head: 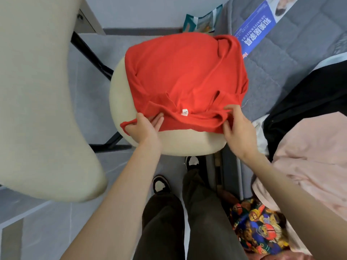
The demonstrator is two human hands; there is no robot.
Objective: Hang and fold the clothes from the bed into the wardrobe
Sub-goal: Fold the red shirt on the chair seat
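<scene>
Red shirt [185,72] hides most of the stool seat [180,143] beyond the grip. White label [185,112] at the grip line: print too small to read. Left hand [144,128]: thumb side lost under the hem. Right of the grip, pink garment [309,156] and black garment [308,96] run off the edge. Chair back [37,91], left of the grip, is blurred and cropped.

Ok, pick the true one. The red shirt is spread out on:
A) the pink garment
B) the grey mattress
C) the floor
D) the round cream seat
D: the red shirt lies draped over the round cream seat, and the left hand and right hand each pinch its near edge. The grey mattress and the pink garment are off to the right.
</scene>
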